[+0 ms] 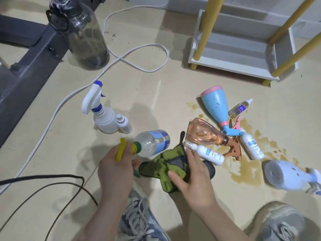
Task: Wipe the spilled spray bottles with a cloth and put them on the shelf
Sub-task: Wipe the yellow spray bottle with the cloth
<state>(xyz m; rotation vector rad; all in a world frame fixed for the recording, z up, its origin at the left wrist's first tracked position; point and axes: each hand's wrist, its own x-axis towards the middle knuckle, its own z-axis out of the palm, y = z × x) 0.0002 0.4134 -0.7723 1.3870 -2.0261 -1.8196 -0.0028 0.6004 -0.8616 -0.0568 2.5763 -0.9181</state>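
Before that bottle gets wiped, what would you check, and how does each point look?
1. Is the left hand gripping the bottle? ok, by its sprayer.
2. Is the right hand holding the cloth? ok.
3. Does the cloth touch the bottle? cannot tell.
4. Is the bottle stain-free? cannot tell.
5. Is the shelf upright? ok.
6. Is the spill gone? not ok, brown liquid lies there.

- A smoky water jug (83, 37) is standing upright before you.
- A white cable (139, 54) is looping beside it.
- Black cables (52, 181) are lying at your left.
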